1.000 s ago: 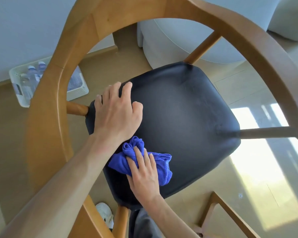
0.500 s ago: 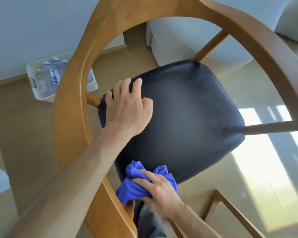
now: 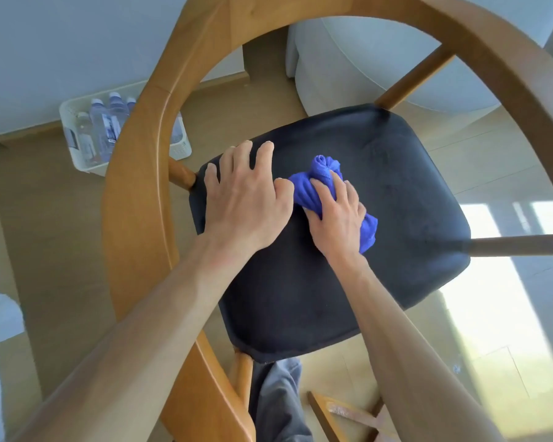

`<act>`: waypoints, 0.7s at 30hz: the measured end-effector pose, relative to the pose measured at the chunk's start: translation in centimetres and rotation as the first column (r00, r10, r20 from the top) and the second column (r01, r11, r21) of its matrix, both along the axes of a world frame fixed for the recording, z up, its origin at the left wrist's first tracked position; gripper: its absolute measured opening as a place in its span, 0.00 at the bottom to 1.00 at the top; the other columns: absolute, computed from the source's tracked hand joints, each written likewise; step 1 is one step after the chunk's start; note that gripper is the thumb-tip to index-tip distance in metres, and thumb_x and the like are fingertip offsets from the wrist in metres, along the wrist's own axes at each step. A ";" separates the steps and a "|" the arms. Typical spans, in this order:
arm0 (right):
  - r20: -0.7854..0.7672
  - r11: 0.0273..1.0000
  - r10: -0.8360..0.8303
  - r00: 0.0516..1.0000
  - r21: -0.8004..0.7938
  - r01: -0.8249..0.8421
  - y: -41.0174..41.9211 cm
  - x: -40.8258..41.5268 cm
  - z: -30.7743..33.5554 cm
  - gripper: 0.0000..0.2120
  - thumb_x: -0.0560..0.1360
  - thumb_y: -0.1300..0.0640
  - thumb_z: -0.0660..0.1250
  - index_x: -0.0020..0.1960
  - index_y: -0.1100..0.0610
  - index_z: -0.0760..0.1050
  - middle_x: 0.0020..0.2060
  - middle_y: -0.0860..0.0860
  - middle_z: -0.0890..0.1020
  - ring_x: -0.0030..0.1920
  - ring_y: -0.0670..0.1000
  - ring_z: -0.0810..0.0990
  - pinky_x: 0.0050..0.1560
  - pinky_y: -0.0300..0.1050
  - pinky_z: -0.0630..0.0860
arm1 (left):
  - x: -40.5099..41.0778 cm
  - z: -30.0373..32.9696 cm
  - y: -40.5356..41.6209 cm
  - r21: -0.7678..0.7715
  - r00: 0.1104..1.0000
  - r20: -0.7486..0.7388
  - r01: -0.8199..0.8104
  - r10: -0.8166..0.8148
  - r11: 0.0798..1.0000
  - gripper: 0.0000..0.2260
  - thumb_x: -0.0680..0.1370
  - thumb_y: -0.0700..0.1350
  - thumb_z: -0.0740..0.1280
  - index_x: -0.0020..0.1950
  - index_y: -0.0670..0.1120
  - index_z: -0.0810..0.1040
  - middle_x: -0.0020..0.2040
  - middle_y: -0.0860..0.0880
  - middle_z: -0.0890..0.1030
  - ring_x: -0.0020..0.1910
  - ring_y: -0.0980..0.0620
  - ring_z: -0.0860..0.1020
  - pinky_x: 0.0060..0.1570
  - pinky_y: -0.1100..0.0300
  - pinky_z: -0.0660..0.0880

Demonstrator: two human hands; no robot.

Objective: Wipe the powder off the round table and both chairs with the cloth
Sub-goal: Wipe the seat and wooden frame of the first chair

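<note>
You are on the chair step: your right hand (image 3: 336, 215) presses the bunched blue cloth (image 3: 320, 183), fingers curled over it, on the dark seat (image 3: 396, 193) left of its middle. Your left hand (image 3: 243, 199) lies spread on the seat's left edge, bracing. Next, I judge, sweep toward the unwiped right and far edge.

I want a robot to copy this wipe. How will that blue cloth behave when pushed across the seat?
The blue cloth looks soft and floppy: it bunches under the right hand. Probably light. It may drag on the dark seat.
</note>
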State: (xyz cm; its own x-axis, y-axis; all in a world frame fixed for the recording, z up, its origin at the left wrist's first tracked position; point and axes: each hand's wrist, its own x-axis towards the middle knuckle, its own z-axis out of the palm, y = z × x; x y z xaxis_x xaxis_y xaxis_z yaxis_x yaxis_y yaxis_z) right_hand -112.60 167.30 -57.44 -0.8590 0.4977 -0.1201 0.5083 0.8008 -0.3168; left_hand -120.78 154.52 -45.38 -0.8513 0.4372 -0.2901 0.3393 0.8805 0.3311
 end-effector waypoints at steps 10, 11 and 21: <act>0.073 0.977 0.201 0.977 -0.085 -0.195 -10.5 5.2 -0.9 0.22 0.69 0.48 0.65 0.62 0.52 0.75 0.66 0.54 0.74 0.54 0.60 0.74 0.47 0.55 0.71 | 0.3 1.0 0.1 -0.001 1.000 -0.011 0.018 -0.018 1.000 0.31 0.73 0.51 0.47 0.76 0.45 0.60 0.74 0.42 0.63 0.73 0.43 0.60 0.71 0.43 0.57; 0.063 0.974 0.207 0.976 -0.102 -0.200 -10.9 6.0 -0.8 0.22 0.70 0.46 0.64 0.62 0.52 0.75 0.66 0.54 0.73 0.53 0.59 0.73 0.46 0.54 0.70 | 0.5 1.0 0.1 -0.002 1.000 -0.009 0.024 -0.024 1.000 0.30 0.74 0.51 0.48 0.76 0.45 0.60 0.74 0.42 0.63 0.73 0.43 0.60 0.71 0.43 0.57; -0.021 0.938 0.340 0.940 -0.066 -0.341 -13.0 11.5 -0.5 0.18 0.72 0.50 0.67 0.62 0.50 0.76 0.60 0.56 0.77 0.48 0.59 0.76 0.44 0.52 0.74 | 3.0 1.2 0.5 0.028 0.994 -0.037 0.107 -0.106 0.994 0.24 0.79 0.46 0.56 0.76 0.45 0.61 0.74 0.42 0.63 0.74 0.43 0.59 0.71 0.42 0.56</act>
